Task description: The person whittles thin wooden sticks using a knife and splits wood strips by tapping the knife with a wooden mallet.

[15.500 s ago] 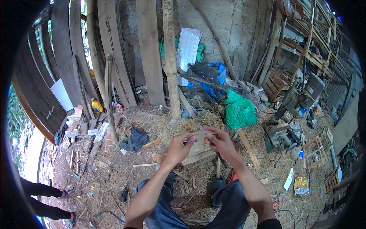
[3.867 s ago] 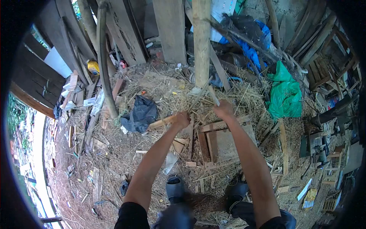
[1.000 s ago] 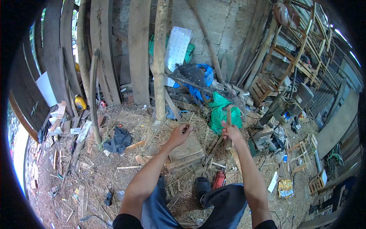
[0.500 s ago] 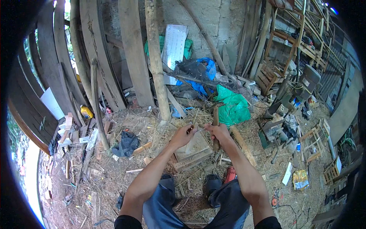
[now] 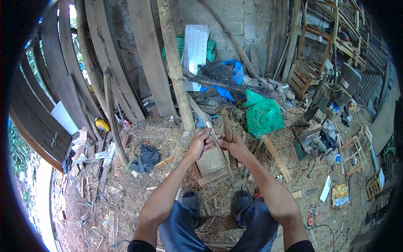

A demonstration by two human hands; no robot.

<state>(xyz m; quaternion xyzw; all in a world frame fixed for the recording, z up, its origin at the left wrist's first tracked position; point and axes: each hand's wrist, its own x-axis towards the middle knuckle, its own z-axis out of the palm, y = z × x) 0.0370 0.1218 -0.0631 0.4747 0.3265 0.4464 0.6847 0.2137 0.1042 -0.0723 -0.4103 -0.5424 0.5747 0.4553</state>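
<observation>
Hands now close together mid-frame. Half a second ago there was a small gap and only a thin sliver showed above my left hand [image 5: 198, 144]. Now a pale wooden strip [image 5: 223, 159] shows almost full length, slanting from just above the left fingers down to the right, lower end over the wooden panel [image 5: 208, 163] on the floor.

Left hand: fingers curled in, gripping the strip near its upper end. Right hand [image 5: 236, 148]: wrapped around a brown stick [image 5: 226, 124], near upright, running above and below the fist. A dark crosspiece topped it half a second ago; can't make one out now, so can't tell if it's just turned away. Right fingertips reach toward the strip; can't tell if they touch.

My read: strip now turned into clear view, so easier to look over or steady, but neither hand is free.

Panel sits centre frame, below the hands, partly hidden by them. Green sack [image 5: 264, 115] upper right of the hands, black bag [image 5: 147, 158] left of centre, both well apart from the work.
</observation>
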